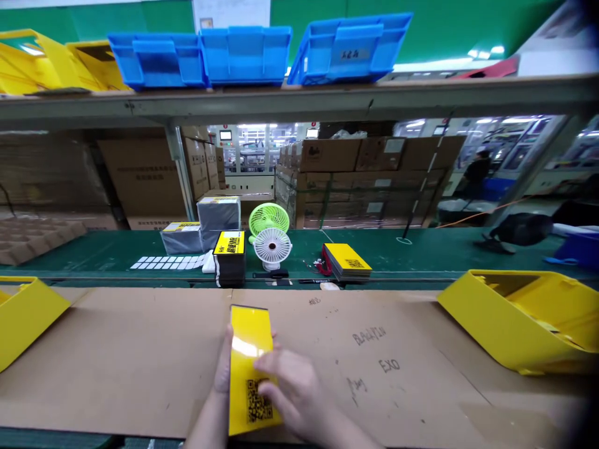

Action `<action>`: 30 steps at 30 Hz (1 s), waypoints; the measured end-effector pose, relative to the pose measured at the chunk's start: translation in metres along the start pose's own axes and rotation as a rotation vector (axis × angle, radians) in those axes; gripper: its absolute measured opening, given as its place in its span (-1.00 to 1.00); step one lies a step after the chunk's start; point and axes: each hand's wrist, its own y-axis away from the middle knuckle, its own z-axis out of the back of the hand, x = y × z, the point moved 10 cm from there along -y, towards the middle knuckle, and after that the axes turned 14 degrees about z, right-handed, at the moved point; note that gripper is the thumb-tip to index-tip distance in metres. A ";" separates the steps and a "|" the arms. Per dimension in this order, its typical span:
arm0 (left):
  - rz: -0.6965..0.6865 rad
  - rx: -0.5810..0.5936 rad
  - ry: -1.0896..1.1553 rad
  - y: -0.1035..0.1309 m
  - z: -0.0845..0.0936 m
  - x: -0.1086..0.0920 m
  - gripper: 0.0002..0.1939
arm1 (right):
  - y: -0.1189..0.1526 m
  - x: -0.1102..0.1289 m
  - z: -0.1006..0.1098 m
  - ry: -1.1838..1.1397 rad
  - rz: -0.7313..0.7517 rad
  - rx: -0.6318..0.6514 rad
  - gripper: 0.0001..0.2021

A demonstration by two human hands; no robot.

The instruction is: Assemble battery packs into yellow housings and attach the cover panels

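A yellow card [250, 365] with a printed black QR code stands nearly upright above the cardboard sheet; I cannot tell whether it is one card or several together. Wrapped around its left side and back is my left hand [224, 365], with fingertips showing at the right edge. My right hand [297, 386], slightly blurred, lies over the card's lower right part. Its index finger and thumb are apart, at the front face near the QR code. Behind stand a stack of yellow-topped cards [347, 259] and a dark stack with a yellow top label [229, 259].
Brown cardboard [154, 362] covers the bench. Yellow bins [524, 330] flank it left and right. A white fan [272, 247] and a green fan [269, 218] stand behind, beside grey wrapped blocks [219, 215]. Blue bins [246, 56] sit on the overhead shelf.
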 end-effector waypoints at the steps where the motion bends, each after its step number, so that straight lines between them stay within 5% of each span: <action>1: 0.004 -0.005 -0.021 0.000 0.002 0.002 -0.31 | -0.005 -0.012 0.007 0.023 -0.091 -0.068 -0.73; 4: -0.028 -0.030 -0.076 -0.003 0.007 0.007 -0.48 | -0.017 -0.043 0.018 0.101 -0.302 -0.182 -0.71; 9: -0.028 -0.059 -0.151 -0.009 0.011 0.016 -0.50 | -0.018 -0.069 -0.001 -0.033 -0.469 -0.167 -0.78; 18: 0.146 0.049 -0.147 -0.017 0.012 0.032 -0.40 | -0.003 -0.062 -0.003 0.115 -0.318 -0.088 -0.59; 24: 0.086 0.131 -0.060 -0.015 -0.003 0.021 -0.26 | 0.018 -0.031 -0.012 0.391 -0.044 0.242 -0.36; 27: 0.008 0.022 0.010 -0.015 0.003 0.015 -0.29 | 0.044 -0.028 0.005 0.341 -0.035 0.328 -0.49; 30: -0.142 -0.106 0.051 -0.010 0.016 0.003 -0.37 | 0.089 -0.047 0.053 0.259 -0.231 0.292 -0.71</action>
